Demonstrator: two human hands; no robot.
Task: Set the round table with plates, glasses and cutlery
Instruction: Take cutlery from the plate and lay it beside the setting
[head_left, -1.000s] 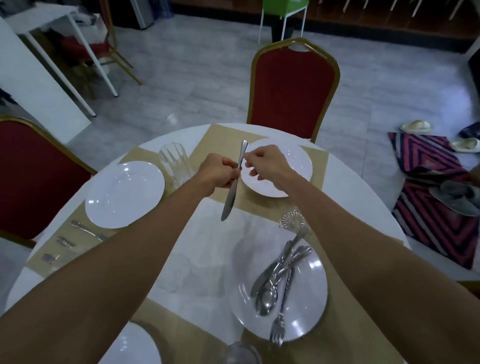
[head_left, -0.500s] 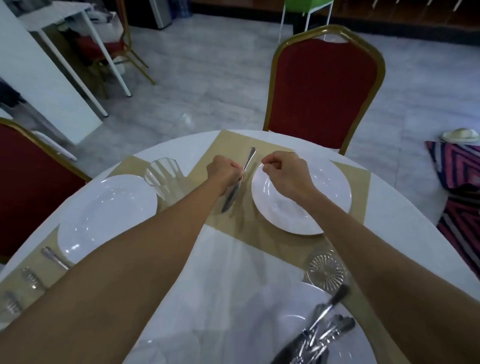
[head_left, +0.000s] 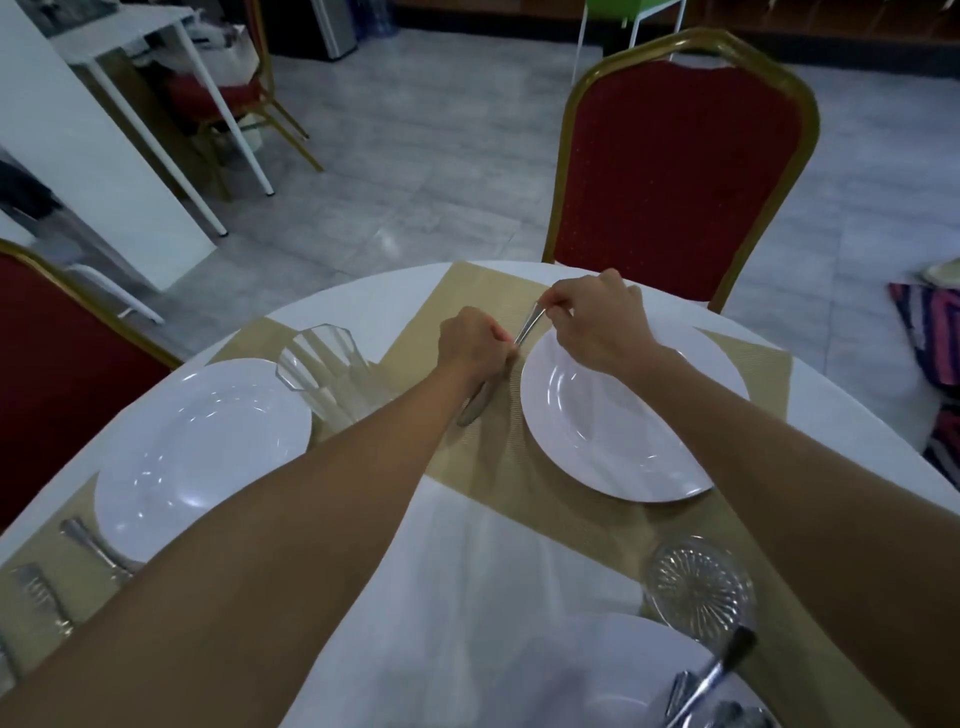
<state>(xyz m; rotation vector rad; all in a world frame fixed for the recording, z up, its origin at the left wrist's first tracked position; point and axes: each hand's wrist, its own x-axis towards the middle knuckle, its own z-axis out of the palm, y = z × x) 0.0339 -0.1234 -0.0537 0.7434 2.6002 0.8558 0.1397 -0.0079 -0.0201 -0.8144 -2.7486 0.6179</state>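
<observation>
Both my hands pinched one slim, shiny steel knife (head_left: 527, 327): left hand (head_left: 470, 340) mid-shaft, right hand (head_left: 597, 322) its far end, left of a glossy round white plate (head_left: 618, 431) on a woven tan placemat (head_left: 467, 296).

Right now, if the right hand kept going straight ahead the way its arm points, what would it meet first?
Probably the far end of the gold placemat, then the table edge. The right hand pinches the knife handle above the white plate rim. Beyond lies bare floor, left of the red chair; depth is uncertain.
</observation>
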